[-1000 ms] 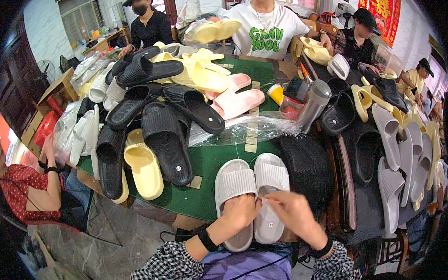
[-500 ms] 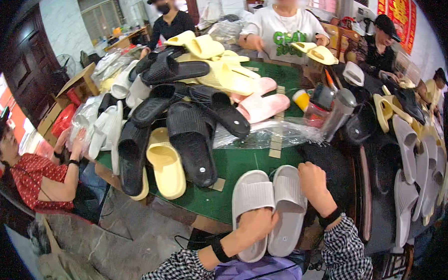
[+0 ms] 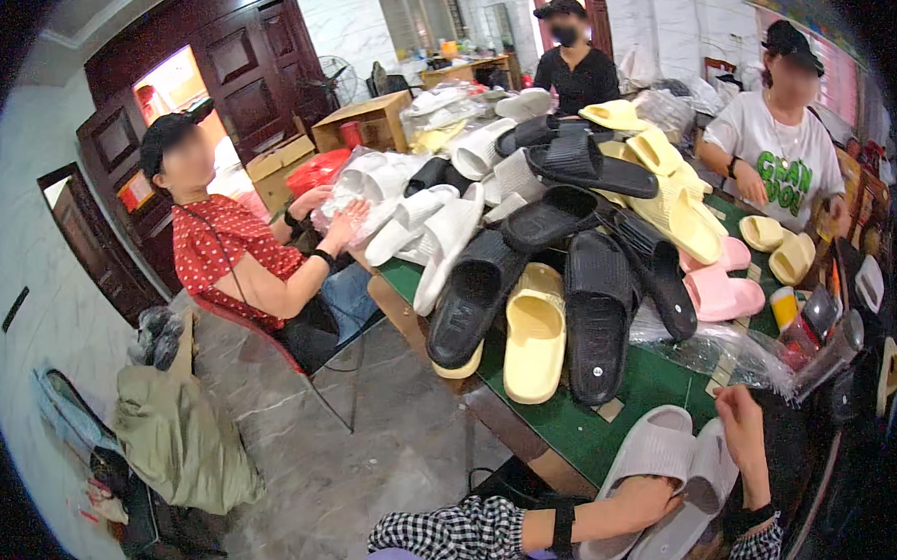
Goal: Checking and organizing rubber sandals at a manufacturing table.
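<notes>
A pair of light grey ribbed slide slippers lies side by side at the near edge of the green table: the left slipper [image 3: 648, 449] and the right slipper [image 3: 712, 469]. My left hand [image 3: 661, 493] reaches in at the foot opening of the left slipper, just behind its strap, and its fingers are hidden there. My right hand [image 3: 741, 422] is raised at the toe end of the right slipper, fingers curled in. Whatever it may hold is too small or hidden to make out.
A heap of black slippers [image 3: 602, 318], yellow slippers [image 3: 534, 346] and white slippers [image 3: 452, 235] covers the table [image 3: 576, 440] ahead. Clear plastic wrap [image 3: 727, 353] and pink slippers [image 3: 724, 293] lie right of it. Co-workers sit and stand around; a red-shirted person [image 3: 237, 244] handles wrapped slippers at left.
My view has turned left, so the table and slippers appear further right and lower. My left hand stays at the left grey slipper; my right hand stays by the right one's toe.
</notes>
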`<state>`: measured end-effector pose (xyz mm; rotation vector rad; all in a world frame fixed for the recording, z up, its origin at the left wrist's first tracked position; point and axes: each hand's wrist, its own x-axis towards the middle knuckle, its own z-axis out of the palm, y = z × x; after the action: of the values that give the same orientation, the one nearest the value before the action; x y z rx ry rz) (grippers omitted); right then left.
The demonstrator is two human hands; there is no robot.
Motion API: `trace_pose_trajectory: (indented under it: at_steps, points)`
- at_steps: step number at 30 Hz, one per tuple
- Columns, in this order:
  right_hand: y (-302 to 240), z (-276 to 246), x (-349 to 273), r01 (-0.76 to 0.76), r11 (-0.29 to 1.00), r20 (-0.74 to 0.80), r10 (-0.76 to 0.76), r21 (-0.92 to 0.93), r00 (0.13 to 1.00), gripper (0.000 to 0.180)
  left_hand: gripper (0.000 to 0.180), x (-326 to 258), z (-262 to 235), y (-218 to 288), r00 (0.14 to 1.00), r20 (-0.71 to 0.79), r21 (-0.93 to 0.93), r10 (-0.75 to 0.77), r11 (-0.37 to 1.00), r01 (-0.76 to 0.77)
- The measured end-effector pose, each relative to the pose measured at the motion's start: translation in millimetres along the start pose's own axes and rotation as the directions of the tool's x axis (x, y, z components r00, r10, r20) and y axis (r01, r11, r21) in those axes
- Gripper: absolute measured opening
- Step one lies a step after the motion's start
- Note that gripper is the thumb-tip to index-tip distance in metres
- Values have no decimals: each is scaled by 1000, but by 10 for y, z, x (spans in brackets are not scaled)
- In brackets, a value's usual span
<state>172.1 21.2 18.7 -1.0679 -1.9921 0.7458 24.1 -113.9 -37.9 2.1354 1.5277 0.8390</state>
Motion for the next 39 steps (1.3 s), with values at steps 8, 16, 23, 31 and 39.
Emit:
trace_pose_trajectory:
  at_steps: [8, 16, 23, 31, 39]
  points:
    - [-182, 265, 107, 17, 997, 246, 3, -79, 969, 7, 43, -4, 91, -30, 999, 37, 28, 17, 999, -18]
    - [-48, -16, -89, -99, 995, -136, 100, 18, 986, 5, 49, -33, -95, 19, 948, 316, -49, -46, 997, 65]
    - [240, -68, -379, -70, 938, -278, 171, 341, 945, 11, 70, -200, 18, -75, 968, -1, 179, 250, 953, -246]
    - [340, -10, -424, 50, 893, -401, 150, 447, 903, 8, 57, -32, -82, 33, 928, -116, 353, 353, 888, -294]
    - [65, 68, -458, 72, 962, -398, 41, 264, 916, 3, 23, 680, -517, 65, 974, -17, -27, 226, 974, -227]
